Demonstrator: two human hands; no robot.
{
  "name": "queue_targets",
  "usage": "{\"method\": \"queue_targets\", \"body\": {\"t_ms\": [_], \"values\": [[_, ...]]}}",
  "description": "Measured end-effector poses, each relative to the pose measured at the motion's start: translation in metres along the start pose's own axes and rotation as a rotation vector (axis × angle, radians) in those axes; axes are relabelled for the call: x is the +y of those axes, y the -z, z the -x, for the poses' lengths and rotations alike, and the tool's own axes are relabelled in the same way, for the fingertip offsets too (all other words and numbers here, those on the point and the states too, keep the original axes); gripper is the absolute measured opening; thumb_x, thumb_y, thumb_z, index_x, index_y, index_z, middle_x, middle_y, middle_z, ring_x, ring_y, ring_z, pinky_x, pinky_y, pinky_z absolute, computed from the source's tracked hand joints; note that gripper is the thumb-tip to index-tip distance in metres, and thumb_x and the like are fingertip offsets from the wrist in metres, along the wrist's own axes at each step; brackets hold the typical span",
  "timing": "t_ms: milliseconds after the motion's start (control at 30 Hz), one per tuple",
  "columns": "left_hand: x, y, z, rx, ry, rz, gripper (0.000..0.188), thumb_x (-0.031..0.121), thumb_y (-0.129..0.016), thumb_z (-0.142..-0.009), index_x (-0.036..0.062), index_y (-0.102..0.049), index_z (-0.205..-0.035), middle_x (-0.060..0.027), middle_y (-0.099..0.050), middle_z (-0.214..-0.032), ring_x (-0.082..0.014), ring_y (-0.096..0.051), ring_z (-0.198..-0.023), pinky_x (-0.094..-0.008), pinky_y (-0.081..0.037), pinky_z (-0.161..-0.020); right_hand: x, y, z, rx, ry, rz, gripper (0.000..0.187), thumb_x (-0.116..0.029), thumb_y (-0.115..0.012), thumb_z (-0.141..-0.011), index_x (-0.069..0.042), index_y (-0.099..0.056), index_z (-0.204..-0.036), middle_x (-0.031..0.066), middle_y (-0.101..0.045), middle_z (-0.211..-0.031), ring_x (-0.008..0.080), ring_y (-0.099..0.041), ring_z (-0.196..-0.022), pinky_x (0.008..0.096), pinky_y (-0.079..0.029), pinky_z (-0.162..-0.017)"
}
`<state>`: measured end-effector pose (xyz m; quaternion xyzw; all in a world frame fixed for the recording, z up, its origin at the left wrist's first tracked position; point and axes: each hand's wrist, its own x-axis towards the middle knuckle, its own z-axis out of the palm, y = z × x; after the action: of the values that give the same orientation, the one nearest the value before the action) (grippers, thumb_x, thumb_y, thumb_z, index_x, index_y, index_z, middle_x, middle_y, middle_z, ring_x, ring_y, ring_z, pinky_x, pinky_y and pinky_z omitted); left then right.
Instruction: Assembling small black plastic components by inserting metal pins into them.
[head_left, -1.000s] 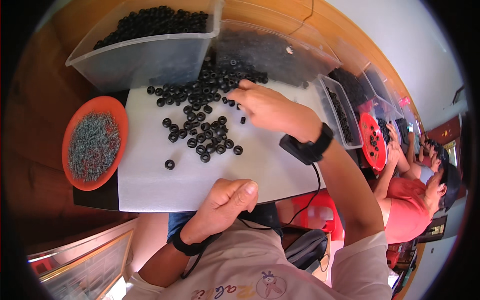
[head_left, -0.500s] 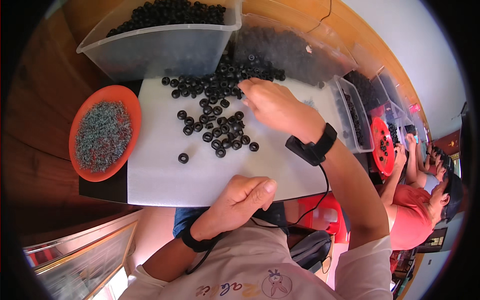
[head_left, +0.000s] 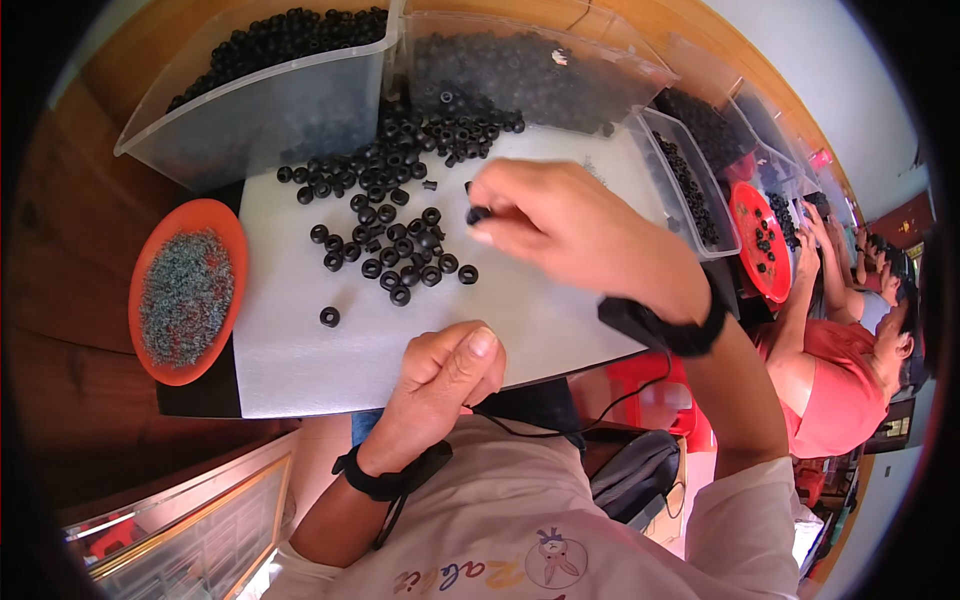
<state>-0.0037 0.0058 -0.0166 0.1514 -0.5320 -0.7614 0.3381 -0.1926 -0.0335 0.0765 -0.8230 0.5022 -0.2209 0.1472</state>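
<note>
My right hand (head_left: 560, 215) is above the white work surface (head_left: 300, 370), fingers pinched on a small black plastic piece (head_left: 479, 214); a second dark bit shows by its fingertips. Nearer me, my left hand (head_left: 445, 370) is closed at the front edge of the surface, thumb on top; whatever it holds is hidden. Left of my right hand lie loose round black pieces with holes (head_left: 405, 245), and behind them a denser heap (head_left: 395, 155). One piece (head_left: 329, 316) lies apart. At the left, an orange dish (head_left: 238, 270) holds many tiny blue-grey metal bits resembling springs.
Large clear bins (head_left: 270, 120) of black pieces line the back, with a smaller clear tray (head_left: 728, 240) at the right. Beyond it stand a red dish (head_left: 742, 215) and a co-worker in a red shirt (head_left: 825, 385). A black cable (head_left: 560, 434) runs between my wrist bands.
My right hand has come away from the heap toward me, now with a black piece in its fingertips. My left hand stays closed near the front edge. The whole view has shifted slightly.
</note>
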Motion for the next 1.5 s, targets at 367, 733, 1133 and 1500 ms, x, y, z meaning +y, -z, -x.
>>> {"method": "queue_targets", "body": {"t_ms": [367,733,1133,1500], "values": [[-0.003,-0.009,-0.007,0.147,-0.055,0.166,0.032,0.028,-0.058,-0.093,0.0009,-0.049,-0.107,-0.0029,-0.055,-0.087,-0.0101,-0.051,-0.077,-0.0253,-0.042,-0.07,-0.024,-0.024,0.066,0.148,0.101,-0.237,0.024,-0.004,-0.065,-0.078,-0.002,-0.055,-0.1,0.0105,-0.057,-0.081,0.0277,-0.059,-0.066,0.0344,-0.047,-0.054],[0.0,-0.002,-0.001,0.142,-0.036,0.28,0.032,0.028,-0.054,-0.095,-0.0021,-0.054,-0.105,-0.0037,-0.058,-0.088,-0.0107,-0.052,-0.079,-0.0263,-0.043,-0.074,-0.034,-0.037,0.077,0.258,0.144,-0.304,0.03,-0.006,-0.068,-0.076,-0.003,-0.058,-0.104,0.0058,-0.052,-0.075,0.0233,-0.055,-0.058,0.0325,-0.043,-0.047],[-0.001,0.0,0.0,0.091,-0.062,0.359,0.036,0.031,-0.058,-0.092,-0.0029,-0.056,-0.104,-0.0034,-0.059,-0.089,-0.0095,-0.054,-0.08,-0.0246,-0.043,-0.074,-0.041,-0.038,0.07,0.246,0.119,-0.188,0.023,-0.007,-0.067,-0.076,-0.004,-0.056,-0.096,0.0053,-0.052,-0.073,0.0245,-0.056,-0.061,0.0339,-0.045,-0.049],[0.0,0.002,-0.001,0.051,-0.013,0.274,0.033,0.031,-0.053,-0.095,-0.0018,-0.055,-0.089,-0.0052,-0.055,-0.069,-0.0097,-0.047,-0.057,-0.0239,-0.039,-0.053,-0.01,0.021,0.072,0.069,-0.139,-0.134,0.019,-0.016,-0.059,-0.089,0.0,-0.061,-0.098,0.0105,-0.062,-0.079,0.0182,-0.062,-0.067,0.0296,-0.048,-0.062]]}}
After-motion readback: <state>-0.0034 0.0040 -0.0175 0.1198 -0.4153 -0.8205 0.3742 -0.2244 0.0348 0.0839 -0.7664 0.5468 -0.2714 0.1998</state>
